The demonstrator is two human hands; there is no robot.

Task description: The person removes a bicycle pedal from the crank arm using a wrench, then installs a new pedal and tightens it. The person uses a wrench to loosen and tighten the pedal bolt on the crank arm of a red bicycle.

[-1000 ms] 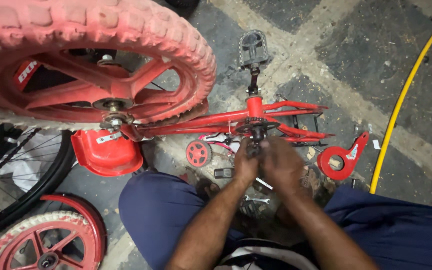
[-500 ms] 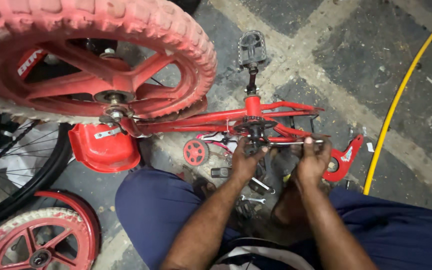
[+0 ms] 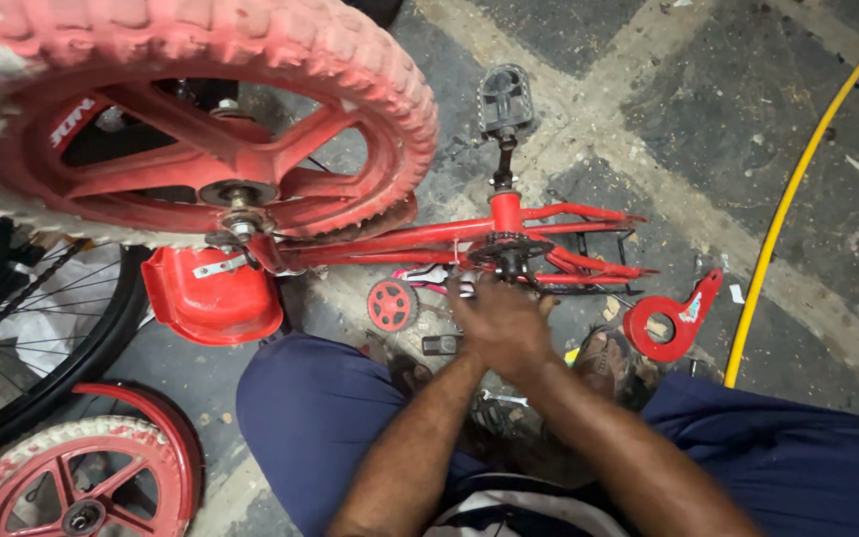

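A small red bicycle frame point(image 3: 420, 239) lies upside down across the cracked concrete floor point(image 3: 708, 109), its red spoked wheel with a knobby pale-red tyre point(image 3: 201, 119) filling the upper left of the view. At the frame's middle sits the black chainring and crank point(image 3: 509, 249), with the crank arm running up to a black pedal point(image 3: 505, 97) that points away from the person. Both hands are bunched together just below that chainring, touching or all but touching it: the right hand point(image 3: 509, 328) lies on top, fingers curled and knuckles up, and it covers most of the left hand point(image 3: 467, 303), whose fingertips show at the frame's lower tube. Whether either hand grips a tool or a part cannot be told, since the fingers hide what lies between them. The crank is thus directly ahead of the hands, at the fingertips, while the pedal stands well beyond them. A small red training wheel point(image 3: 392, 304) lies just left of the hands, and a red chain guard point(image 3: 673, 320) lies to their right, near a yellow hose point(image 3: 797, 189) that curves along the floor. A red mudguard point(image 3: 211, 298) hangs under the big wheel, and a second red wheel point(image 3: 72, 487) rests at the lower left beside a black spoked tyre point(image 3: 62, 348). The person's knees in dark blue trousers point(image 3: 320, 418) frame the forearms.
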